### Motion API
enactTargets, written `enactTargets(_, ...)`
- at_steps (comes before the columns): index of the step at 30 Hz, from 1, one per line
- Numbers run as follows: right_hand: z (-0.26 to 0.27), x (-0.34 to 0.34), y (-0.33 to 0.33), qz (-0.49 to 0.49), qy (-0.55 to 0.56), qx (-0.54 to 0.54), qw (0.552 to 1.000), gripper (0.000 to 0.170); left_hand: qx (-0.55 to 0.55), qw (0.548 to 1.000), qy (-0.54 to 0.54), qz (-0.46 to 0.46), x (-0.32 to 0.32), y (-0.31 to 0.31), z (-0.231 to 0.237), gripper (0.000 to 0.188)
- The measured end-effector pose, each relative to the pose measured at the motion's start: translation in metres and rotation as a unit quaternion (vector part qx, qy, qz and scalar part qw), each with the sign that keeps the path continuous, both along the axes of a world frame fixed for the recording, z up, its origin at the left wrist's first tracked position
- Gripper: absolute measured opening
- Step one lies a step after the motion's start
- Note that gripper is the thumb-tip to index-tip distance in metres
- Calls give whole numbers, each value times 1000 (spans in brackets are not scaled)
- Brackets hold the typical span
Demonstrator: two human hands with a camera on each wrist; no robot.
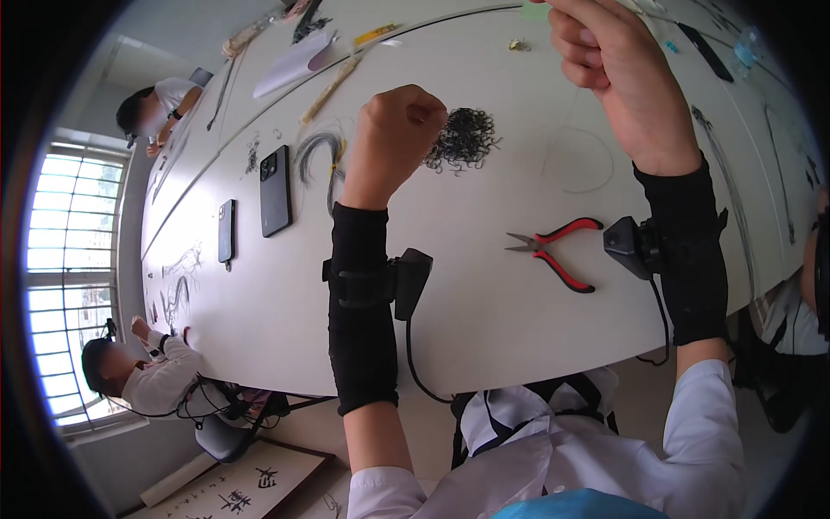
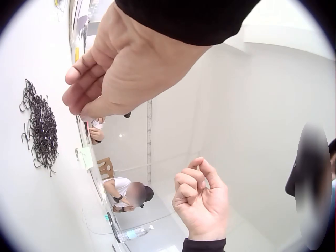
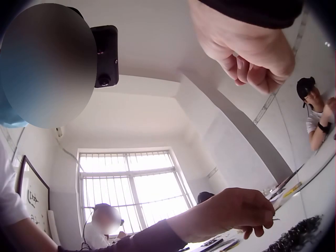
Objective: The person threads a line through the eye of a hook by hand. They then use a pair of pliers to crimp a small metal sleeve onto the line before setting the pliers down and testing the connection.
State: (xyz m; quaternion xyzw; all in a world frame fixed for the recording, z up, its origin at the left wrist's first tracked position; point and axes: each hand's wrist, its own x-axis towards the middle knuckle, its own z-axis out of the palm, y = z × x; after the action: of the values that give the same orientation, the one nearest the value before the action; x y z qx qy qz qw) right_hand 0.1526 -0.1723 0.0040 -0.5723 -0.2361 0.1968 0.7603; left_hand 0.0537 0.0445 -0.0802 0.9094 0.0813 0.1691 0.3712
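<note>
My left hand (image 1: 393, 143) is raised beside a pile of black fish hooks (image 1: 467, 138) on the white table. Its thumb and index finger pinch a small fish hook, whose dark tip (image 3: 276, 219) pokes out at the fingertips in the right wrist view. Higher and to the right, my right hand (image 1: 618, 86) has its fingers curled, with thumb and index finger pressed together. A thin clear fishing line (image 1: 612, 164) loops on the table below and runs faintly up to that hand; the pinched end is too fine to make out.
Red-handled pliers (image 1: 562, 251) lie open in front of me. To the left are a tied bundle of line (image 1: 324, 151), a large black phone (image 1: 276, 190) and a smaller phone (image 1: 226, 232). Another person (image 1: 143, 368) sits at the table's left edge. A bottle (image 1: 745, 48) stands far right.
</note>
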Motion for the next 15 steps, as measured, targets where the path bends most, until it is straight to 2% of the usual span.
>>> enactTargets(6, -1, 2, 3, 4, 8, -26, 1000, 16, -203, 979, -3, -14, -6, -4, 25, 15)
enactTargets(8, -11, 7, 2, 9, -88, -76, 993, 25, -258, 966, -30, -17, -9, -10, 33, 15)
enactTargets(9, -18, 9, 3, 12, -136, -101, 985, 29, -278, 960, -34, -25, -10, -9, 35, 17)
enactTargets(12, -35, 3, 18, 9, -124, -101, 987, 29, -324, 944, -48, -46, -13, -8, 41, 22)
enactTargets(15, -46, 2, 25, 49, -122, -135, 982, 32, -344, 935, -59, -59, -17, -11, 47, 23)
